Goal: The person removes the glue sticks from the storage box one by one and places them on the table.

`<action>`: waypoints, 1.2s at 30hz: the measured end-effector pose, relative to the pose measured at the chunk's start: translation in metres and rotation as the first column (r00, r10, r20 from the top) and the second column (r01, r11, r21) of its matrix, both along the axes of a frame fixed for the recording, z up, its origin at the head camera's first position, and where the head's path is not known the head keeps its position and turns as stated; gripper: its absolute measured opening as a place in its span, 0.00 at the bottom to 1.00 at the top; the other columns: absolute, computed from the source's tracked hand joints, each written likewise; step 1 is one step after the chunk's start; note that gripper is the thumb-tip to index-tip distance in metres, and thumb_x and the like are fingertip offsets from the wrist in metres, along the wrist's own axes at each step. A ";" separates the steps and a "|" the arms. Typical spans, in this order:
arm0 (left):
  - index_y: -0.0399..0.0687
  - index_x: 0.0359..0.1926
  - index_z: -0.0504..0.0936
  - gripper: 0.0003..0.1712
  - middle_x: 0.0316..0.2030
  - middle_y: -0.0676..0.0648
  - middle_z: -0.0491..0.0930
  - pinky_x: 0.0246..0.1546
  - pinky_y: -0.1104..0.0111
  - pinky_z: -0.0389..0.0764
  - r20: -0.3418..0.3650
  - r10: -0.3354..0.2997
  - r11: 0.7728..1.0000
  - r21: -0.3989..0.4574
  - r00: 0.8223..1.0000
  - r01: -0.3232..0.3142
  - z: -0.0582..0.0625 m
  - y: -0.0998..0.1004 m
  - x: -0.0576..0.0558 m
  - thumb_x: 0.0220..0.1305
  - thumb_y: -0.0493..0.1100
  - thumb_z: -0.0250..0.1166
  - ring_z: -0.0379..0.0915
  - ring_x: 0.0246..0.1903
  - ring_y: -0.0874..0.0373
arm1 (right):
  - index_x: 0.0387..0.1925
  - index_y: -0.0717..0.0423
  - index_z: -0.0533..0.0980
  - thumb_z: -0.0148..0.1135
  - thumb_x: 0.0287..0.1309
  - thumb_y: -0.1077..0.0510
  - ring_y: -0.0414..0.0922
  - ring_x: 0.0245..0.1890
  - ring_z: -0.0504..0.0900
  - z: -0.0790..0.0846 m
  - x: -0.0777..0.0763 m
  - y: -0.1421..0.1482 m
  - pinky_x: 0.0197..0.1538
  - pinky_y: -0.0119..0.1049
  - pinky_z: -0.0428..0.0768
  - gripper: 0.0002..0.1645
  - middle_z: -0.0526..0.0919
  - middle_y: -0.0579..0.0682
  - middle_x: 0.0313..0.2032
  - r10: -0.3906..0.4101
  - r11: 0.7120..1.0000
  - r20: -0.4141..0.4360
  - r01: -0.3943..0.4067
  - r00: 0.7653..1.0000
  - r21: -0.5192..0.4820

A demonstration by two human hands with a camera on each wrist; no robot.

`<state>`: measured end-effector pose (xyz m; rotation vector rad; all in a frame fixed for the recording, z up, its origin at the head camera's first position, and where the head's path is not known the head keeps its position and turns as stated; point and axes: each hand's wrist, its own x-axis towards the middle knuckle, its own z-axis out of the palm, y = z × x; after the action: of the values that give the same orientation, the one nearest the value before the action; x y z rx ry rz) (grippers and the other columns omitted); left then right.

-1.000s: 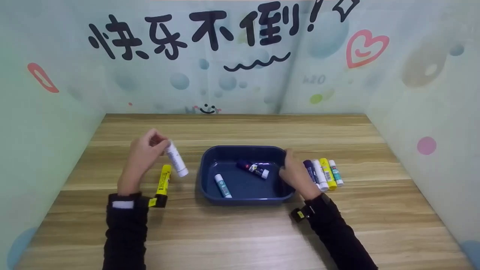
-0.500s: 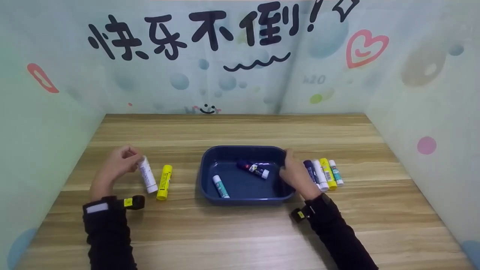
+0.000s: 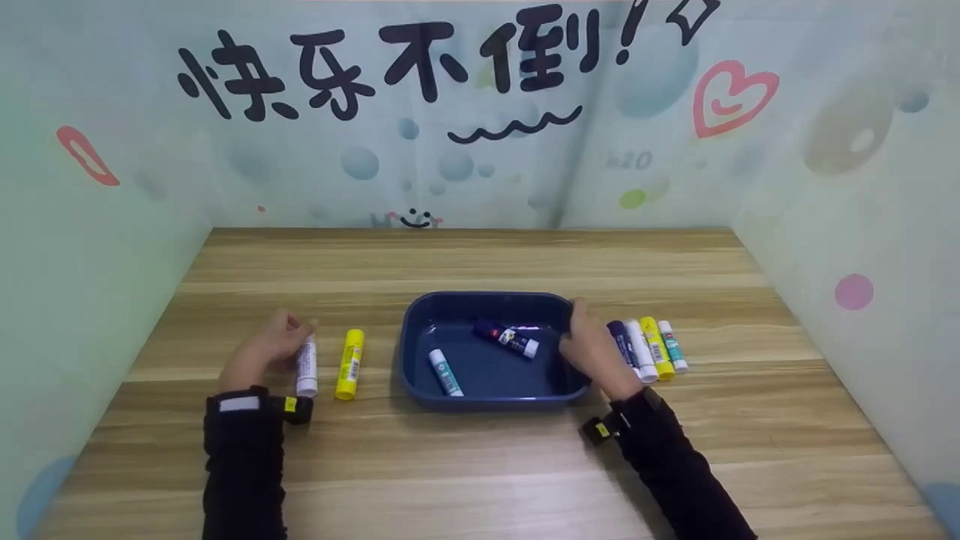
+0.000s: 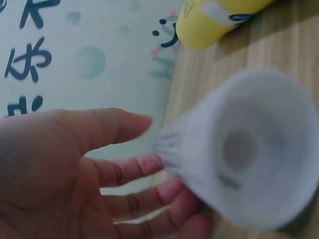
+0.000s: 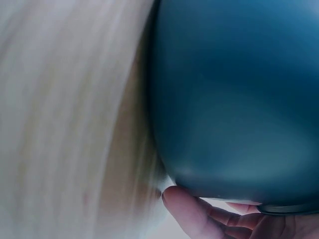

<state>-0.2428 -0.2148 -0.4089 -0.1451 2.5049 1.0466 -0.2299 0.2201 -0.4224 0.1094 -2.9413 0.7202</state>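
My left hand [image 3: 268,346] is at the upper end of a white glue stick [image 3: 307,367] on the left of the table. In the left wrist view the thumb stands apart from this white stick, while the fingertips lie against its far end. Just to its right lies a yellow glue stick [image 3: 349,364]. My right hand [image 3: 596,352] grips the right rim of a dark blue plastic basin [image 3: 495,402]. Inside the basin are a small teal-and-white glue stick [image 3: 446,373] and a dark navy glue stick with a white end [image 3: 508,339].
Right of the basin, several glue sticks lie side by side: a navy one [image 3: 622,343], a white one [image 3: 640,351], a yellow one [image 3: 655,348] and a teal one [image 3: 673,347]. A printed backdrop [image 3: 480,180] encloses the wooden table [image 3: 480,472] behind and on both sides.
My left hand carried the white glue stick left and down to beside the yellow one, then shifted back rightward; its thumb is now off it. The yellow stick moved slightly right. The right hand stayed put.
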 end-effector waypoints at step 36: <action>0.48 0.63 0.68 0.25 0.57 0.28 0.64 0.38 0.51 0.74 -0.087 -0.207 0.912 -0.379 0.974 0.160 0.006 0.103 0.012 0.65 0.45 0.53 0.65 0.47 0.36 | 0.60 0.70 0.56 0.52 0.51 0.66 0.61 0.35 0.79 0.001 0.000 0.000 0.38 0.52 0.78 0.34 0.77 0.72 0.39 -0.011 1.000 0.049 0.012 0.999 -0.004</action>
<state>-0.2303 -0.1117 -0.4029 0.0509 2.7436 0.5143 -0.2303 0.2197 -0.4213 0.0755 -2.9844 0.7378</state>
